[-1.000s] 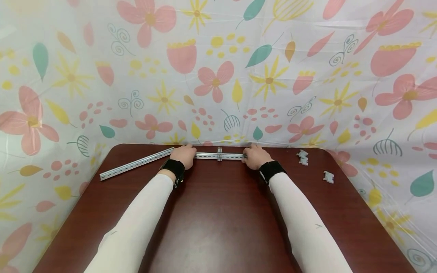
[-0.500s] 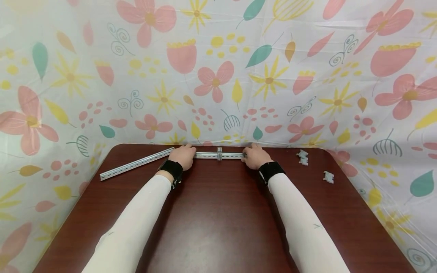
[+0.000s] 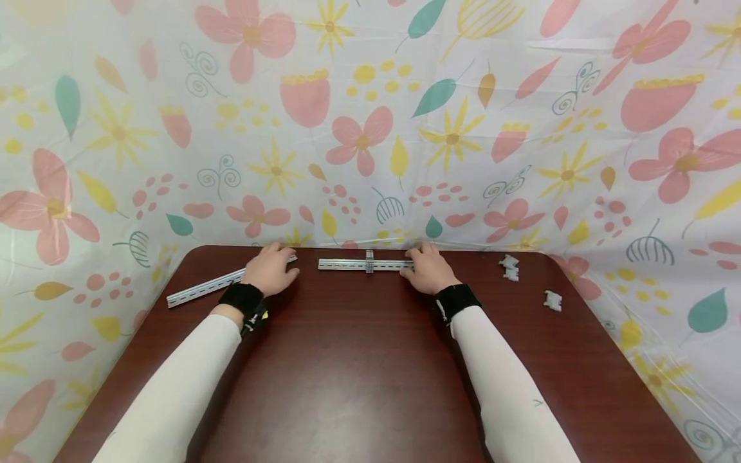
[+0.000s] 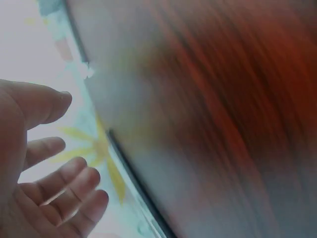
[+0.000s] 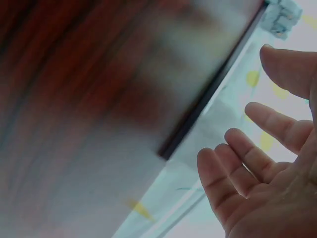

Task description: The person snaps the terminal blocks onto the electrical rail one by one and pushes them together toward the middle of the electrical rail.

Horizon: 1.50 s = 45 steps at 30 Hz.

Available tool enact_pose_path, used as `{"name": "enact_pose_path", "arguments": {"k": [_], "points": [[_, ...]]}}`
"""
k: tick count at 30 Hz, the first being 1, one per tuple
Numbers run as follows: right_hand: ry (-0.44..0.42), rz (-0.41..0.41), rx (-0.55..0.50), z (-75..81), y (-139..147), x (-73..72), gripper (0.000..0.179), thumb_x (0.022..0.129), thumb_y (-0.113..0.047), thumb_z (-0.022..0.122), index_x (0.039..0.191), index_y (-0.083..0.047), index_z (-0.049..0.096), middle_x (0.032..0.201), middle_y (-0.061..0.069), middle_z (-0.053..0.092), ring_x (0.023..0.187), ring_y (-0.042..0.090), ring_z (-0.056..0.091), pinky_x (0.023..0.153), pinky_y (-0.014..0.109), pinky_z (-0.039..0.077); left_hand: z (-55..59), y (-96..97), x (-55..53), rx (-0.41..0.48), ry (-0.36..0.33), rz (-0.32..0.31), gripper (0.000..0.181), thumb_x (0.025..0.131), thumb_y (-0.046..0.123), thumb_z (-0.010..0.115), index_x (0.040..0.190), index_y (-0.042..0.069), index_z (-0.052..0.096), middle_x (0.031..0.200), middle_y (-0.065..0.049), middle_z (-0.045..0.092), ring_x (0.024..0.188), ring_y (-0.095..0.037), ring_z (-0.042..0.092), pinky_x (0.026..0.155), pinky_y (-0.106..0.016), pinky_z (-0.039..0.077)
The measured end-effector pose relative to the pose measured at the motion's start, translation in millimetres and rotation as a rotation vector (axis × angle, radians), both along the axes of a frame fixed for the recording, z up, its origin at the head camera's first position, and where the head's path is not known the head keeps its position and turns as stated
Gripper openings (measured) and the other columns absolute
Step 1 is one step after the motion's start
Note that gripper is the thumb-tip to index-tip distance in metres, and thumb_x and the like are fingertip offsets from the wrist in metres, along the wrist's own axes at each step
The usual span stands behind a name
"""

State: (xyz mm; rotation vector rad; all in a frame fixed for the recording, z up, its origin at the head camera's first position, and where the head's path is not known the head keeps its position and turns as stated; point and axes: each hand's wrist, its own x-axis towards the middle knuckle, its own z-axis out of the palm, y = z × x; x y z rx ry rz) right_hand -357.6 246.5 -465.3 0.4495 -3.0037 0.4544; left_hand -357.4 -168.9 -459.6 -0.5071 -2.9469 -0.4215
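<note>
Metal slanted rail (image 3: 202,289), middle covered by left hand (image 3: 269,270); fingers loosely extended, nothing gripped. Centre rail (image 3: 343,264) crossed by block stack (image 3: 369,262), count indiscernible; right end hidden by right hand (image 3: 431,270), fingers relaxed, nothing held. Grey pieces (image 3: 510,267) (image 3: 553,300) scattered farther right. Bench (image 3: 347,360) cut off at bottom.

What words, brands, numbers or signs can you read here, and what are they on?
No text can be read.
Right sleeve: a small dark mark, too small to call a letter.
Left wristband: pale marks, too small to read.
Middle rail: dark dashes, no readable lettering.
Patterned cloth: flowers, leaves and swirls, no readable lettering.
</note>
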Motion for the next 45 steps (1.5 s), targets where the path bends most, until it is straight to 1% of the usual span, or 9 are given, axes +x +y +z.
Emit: {"name": "enact_pose_path", "arguments": {"k": [4, 8, 12, 15, 18, 23, 31, 38, 45], "points": [[0.020, 0.027, -0.039, 2.0, -9.8, 6.0, 0.054, 0.111, -0.031, 0.072, 0.153, 0.001, 0.060, 0.152, 0.027, 0.049, 0.141, 0.045, 0.047, 0.112, 0.058, 0.048, 0.9, -29.5, 7.6, 0.060, -0.023, 0.063, 0.058, 0.109, 0.032, 0.071, 0.156, 0.001, 0.061, 0.145, -0.027, 0.057, 0.137, -0.048, 0.052, 0.105, -0.066, 0.051], [0.046, 0.048, -0.064, 3.0, -21.2, 14.2, 0.061, 0.111, -0.031, 0.072, 0.159, 0.001, 0.054, 0.154, 0.027, 0.048, 0.142, 0.045, 0.047, 0.111, 0.058, 0.049, -0.2, -57.2, 15.9, 0.071, -0.046, 0.103, 0.058, 0.108, 0.033, 0.071, 0.156, 0.000, 0.061, 0.145, -0.029, 0.056, 0.135, -0.050, 0.050, 0.104, -0.068, 0.050], [0.080, 0.076, -0.067, 3.5, -32.6, 21.7, 0.065, 0.111, -0.033, 0.073, 0.162, 0.001, 0.050, 0.152, 0.026, 0.049, 0.142, 0.044, 0.047, 0.108, 0.058, 0.051, -2.7, -84.6, 27.8, 0.060, -0.054, 0.125, 0.062, 0.107, 0.036, 0.073, 0.154, -0.003, 0.061, 0.146, -0.032, 0.054, 0.134, -0.052, 0.048, 0.104, -0.070, 0.048], [0.089, 0.096, -0.083, 5.1, -39.4, 26.9, 0.064, 0.111, -0.034, 0.073, 0.161, 0.000, 0.052, 0.145, 0.023, 0.052, 0.135, 0.041, 0.049, 0.105, 0.055, 0.052, -3.6, -102.9, 36.1, 0.067, -0.059, 0.124, 0.066, 0.105, 0.038, 0.076, 0.153, -0.004, 0.061, 0.146, -0.033, 0.054, 0.134, -0.053, 0.045, 0.105, -0.071, 0.047], [0.086, 0.123, -0.089, 6.5, -45.3, 30.9, 0.063, 0.111, -0.034, 0.073, 0.160, 0.001, 0.053, 0.143, 0.023, 0.052, 0.133, 0.039, 0.049, 0.106, 0.053, 0.052, -5.2, -117.6, 41.8, 0.079, -0.075, 0.121, 0.068, 0.104, 0.039, 0.077, 0.153, -0.004, 0.061, 0.147, -0.033, 0.053, 0.134, -0.053, 0.043, 0.105, -0.071, 0.046], [0.071, 0.177, -0.095, 8.9, -56.2, 38.6, 0.062, 0.111, -0.034, 0.072, 0.159, 0.001, 0.054, 0.148, 0.022, 0.050, 0.137, 0.039, 0.047, 0.104, 0.051, 0.054, -7.6, -136.2, 50.8, 0.088, -0.095, 0.126, 0.070, 0.103, 0.039, 0.080, 0.153, -0.006, 0.061, 0.148, -0.036, 0.052, 0.132, -0.054, 0.042, 0.103, -0.071, 0.047], [0.102, 0.296, -0.065, 10.5, -86.5, 50.8, 0.057, 0.110, -0.034, 0.074, 0.154, 0.000, 0.058, 0.139, 0.018, 0.054, 0.124, 0.033, 0.052, 0.098, 0.046, 0.052, -13.1, -165.3, 59.6, 0.077, -0.122, 0.144, 0.074, 0.101, 0.042, 0.081, 0.148, -0.011, 0.061, 0.141, -0.039, 0.058, 0.125, -0.057, 0.046, 0.104, -0.074, 0.045], [0.146, 0.395, -0.050, 13.3, -109.0, 63.7, 0.055, 0.110, -0.035, 0.074, 0.153, -0.003, 0.061, 0.136, 0.015, 0.055, 0.122, 0.029, 0.056, 0.097, 0.042, 0.055, -12.8, -183.9, 62.6, 0.077, -0.128, 0.136, 0.067, 0.102, 0.030, 0.081, 0.147, -0.015, 0.060, 0.143, -0.044, 0.054, 0.133, -0.064, 0.043, 0.112, -0.075, 0.039], [0.166, 0.437, -0.028, 11.2, -117.9, 71.6, 0.055, 0.110, -0.035, 0.075, 0.153, -0.004, 0.061, 0.137, 0.014, 0.056, 0.127, 0.030, 0.055, 0.102, 0.041, 0.054, -9.5, -193.6, 66.4, 0.063, -0.127, 0.111, 0.060, 0.102, 0.022, 0.080, 0.144, -0.017, 0.061, 0.140, -0.046, 0.054, 0.129, -0.065, 0.046, 0.110, -0.073, 0.040]]}}
